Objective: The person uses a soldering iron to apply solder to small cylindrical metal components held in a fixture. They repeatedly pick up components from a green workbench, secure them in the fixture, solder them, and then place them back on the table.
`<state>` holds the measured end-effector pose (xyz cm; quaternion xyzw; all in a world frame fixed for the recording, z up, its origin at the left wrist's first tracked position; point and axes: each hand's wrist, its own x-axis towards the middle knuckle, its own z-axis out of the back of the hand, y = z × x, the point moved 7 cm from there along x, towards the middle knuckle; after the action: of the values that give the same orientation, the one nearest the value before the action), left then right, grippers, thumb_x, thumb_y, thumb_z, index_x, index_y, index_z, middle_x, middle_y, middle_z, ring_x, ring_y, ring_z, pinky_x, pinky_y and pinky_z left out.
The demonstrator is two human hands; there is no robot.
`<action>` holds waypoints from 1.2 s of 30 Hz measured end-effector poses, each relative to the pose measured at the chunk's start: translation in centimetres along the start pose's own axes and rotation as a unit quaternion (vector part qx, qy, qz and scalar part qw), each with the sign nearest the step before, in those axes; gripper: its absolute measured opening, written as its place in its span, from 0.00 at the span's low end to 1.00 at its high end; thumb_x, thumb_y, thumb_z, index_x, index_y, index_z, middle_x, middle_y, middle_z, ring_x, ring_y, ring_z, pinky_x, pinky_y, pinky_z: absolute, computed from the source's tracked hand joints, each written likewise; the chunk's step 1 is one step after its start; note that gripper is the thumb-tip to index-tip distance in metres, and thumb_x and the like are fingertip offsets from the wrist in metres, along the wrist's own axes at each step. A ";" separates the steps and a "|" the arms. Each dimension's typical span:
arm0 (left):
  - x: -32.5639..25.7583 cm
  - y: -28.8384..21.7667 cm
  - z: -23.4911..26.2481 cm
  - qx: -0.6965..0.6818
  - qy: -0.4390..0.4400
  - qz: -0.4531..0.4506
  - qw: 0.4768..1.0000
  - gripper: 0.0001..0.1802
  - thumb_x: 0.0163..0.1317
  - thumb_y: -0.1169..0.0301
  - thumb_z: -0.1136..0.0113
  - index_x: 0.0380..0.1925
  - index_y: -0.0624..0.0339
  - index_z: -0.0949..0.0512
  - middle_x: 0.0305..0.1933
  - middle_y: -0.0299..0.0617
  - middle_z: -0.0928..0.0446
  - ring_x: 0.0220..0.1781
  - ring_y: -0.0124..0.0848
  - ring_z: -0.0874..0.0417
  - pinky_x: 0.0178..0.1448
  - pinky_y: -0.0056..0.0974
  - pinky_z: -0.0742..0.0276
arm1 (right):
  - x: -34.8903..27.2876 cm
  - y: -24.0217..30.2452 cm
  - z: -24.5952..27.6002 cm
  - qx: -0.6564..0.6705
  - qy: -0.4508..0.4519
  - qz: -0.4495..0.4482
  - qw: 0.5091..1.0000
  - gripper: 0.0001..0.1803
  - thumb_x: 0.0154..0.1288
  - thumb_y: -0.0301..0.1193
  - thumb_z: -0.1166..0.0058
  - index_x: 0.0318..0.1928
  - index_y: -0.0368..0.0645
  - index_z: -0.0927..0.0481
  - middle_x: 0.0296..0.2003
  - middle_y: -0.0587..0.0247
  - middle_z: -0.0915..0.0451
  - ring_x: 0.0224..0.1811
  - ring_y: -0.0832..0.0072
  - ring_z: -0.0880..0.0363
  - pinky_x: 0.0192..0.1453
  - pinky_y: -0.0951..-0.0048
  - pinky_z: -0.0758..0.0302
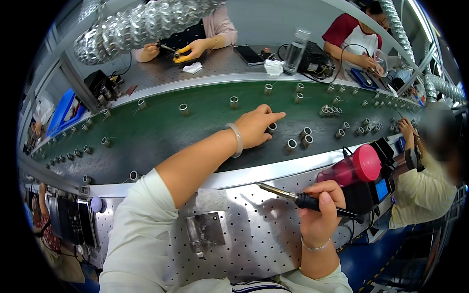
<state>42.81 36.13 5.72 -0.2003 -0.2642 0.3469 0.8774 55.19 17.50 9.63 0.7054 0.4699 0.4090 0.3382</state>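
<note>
My left hand (254, 127) reaches over the green conveyor belt (161, 122). Its index finger is stretched out and its thumb is apart from it. A small metal cylinder (271, 128) stands between them; contact cannot be made out. Just right of that hand, several similar open-topped cylinders, such as this one (291, 145), stand on the belt. My right hand (322, 210) is closed round the black handle of a soldering iron (278, 191), whose metal tip points left over the perforated metal worktop (264, 239).
On the worktop lies a metal fixture (205, 232). A pink-lidded bottle (359, 163) and a black station with a blue screen (382, 189) stand at right. Co-workers sit across the belt and at right. A silver duct (141, 29) hangs at upper left.
</note>
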 end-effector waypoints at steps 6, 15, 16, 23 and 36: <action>-1.7 1.3 1.1 -0.079 -0.030 0.074 0.994 0.15 0.52 0.71 0.35 0.42 0.61 0.20 0.35 0.40 0.22 0.33 0.29 0.22 0.38 0.33 0.26 | -0.3 -0.3 0.1 0.000 0.022 -0.029 0.999 0.14 0.60 0.30 0.48 0.37 0.28 0.25 0.27 0.53 0.22 0.21 0.76 0.24 0.25 0.80 0.27; -21.0 -2.4 9.0 -0.549 0.006 0.304 0.778 0.17 0.52 0.78 0.35 0.44 0.70 0.21 0.39 0.45 0.20 0.35 0.25 0.20 0.36 0.25 0.22 | -1.1 -1.3 -3.1 -0.077 0.110 -0.027 0.991 0.26 0.57 0.46 0.40 0.34 0.31 0.28 0.22 0.57 0.26 0.17 0.79 0.28 0.20 0.85 0.32; -22.4 -2.4 8.9 -0.562 0.014 0.306 0.768 0.17 0.52 0.78 0.35 0.43 0.69 0.21 0.39 0.45 0.20 0.35 0.25 0.20 0.36 0.25 0.23 | -1.3 -1.5 -3.9 -0.084 0.142 -0.019 0.986 0.25 0.57 0.46 0.40 0.34 0.32 0.28 0.22 0.58 0.26 0.17 0.79 0.28 0.20 0.85 0.32; -24.0 -2.4 5.8 -0.624 0.048 0.273 0.730 0.17 0.55 0.76 0.37 0.45 0.71 0.22 0.40 0.46 0.22 0.33 0.26 0.24 0.36 0.27 0.26 | -2.2 -3.0 -4.9 -0.112 0.145 -0.052 0.982 0.20 0.60 0.42 0.42 0.31 0.35 0.29 0.21 0.59 0.27 0.15 0.82 0.33 0.19 0.86 0.38; -25.5 -4.2 5.0 -0.666 -0.054 0.247 0.701 0.25 0.42 0.84 0.31 0.45 0.67 0.23 0.47 0.53 0.24 0.51 0.35 0.23 0.54 0.36 0.25 | -3.2 -4.7 -5.5 0.002 0.241 -0.089 0.967 0.14 0.51 0.27 0.36 0.32 0.32 0.26 0.22 0.55 0.24 0.18 0.76 0.26 0.21 0.80 0.29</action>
<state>26.04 15.89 3.57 -0.7717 -0.4145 0.2949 0.3817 47.77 16.52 7.14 0.5424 0.5988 0.5342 0.2487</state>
